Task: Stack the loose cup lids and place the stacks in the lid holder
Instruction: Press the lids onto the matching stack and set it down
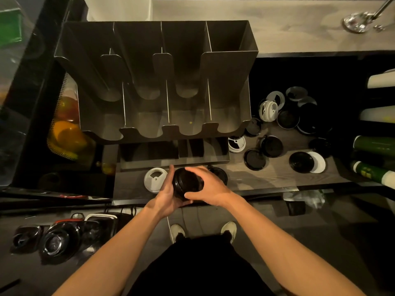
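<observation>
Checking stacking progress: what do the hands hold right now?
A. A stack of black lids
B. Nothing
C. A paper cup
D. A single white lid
A: the left hand and right hand both clasp a stack of black lids in front of the empty lid holder.

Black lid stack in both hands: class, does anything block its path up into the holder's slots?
Nothing visible does. The black lid stack sits below the lid holder, whose slots look empty; the white lid lies off to the left.

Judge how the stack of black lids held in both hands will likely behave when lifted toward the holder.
The stack of black lids is probably light: thin plastic. It may shear or slide apart, being only nested, which fits the left hand and right hand cupping opposite sides. Glossy rims suggest some slipperiness.
</observation>
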